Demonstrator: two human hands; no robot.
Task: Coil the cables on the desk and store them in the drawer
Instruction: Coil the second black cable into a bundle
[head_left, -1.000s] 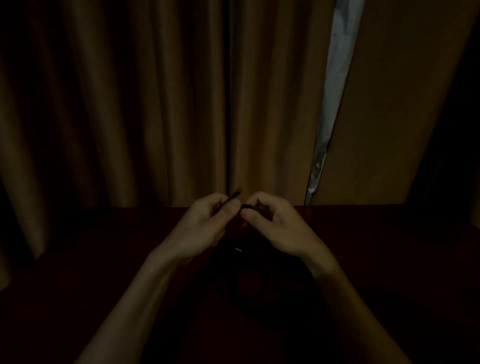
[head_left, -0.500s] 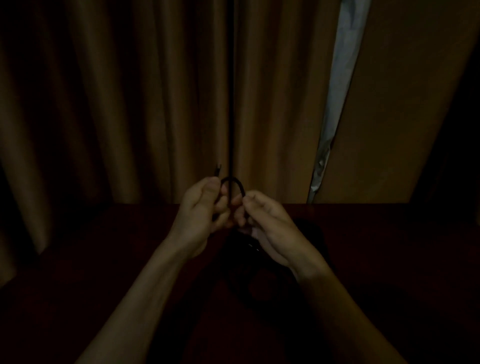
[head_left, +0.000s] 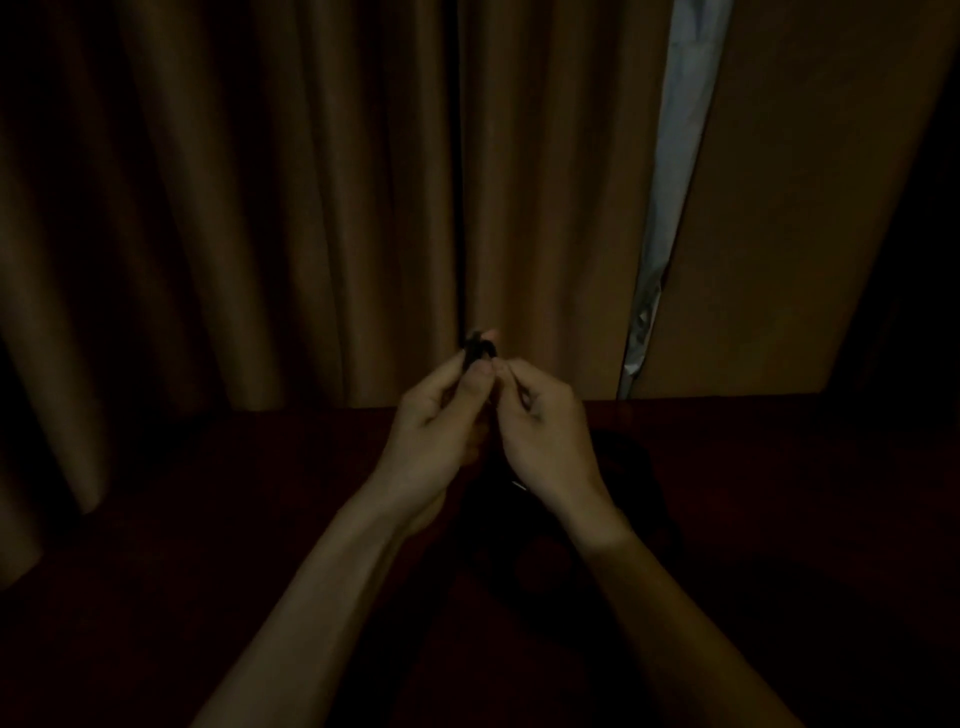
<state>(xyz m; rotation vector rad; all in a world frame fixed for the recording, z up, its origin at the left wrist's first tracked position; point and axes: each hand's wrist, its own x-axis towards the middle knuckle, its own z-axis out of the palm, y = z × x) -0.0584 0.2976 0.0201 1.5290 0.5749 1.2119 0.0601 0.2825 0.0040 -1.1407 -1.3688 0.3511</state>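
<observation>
Pinching a cable (head_left: 479, 349) end between both hands: left hand (head_left: 434, 431) and right hand (head_left: 545, 431) fingers closed tight on it, above the bench (head_left: 208, 519) centre. Looks light, limp, thin, so grip near the end. Visible tip points up and far; the rest hangs down into a dark heap, axis unclear. Drawer not in view.

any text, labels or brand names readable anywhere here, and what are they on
None readable. The scene is very dark: the black cable pinched between the left hand and right hand, the desk and the curtain show no visible lettering.
</observation>
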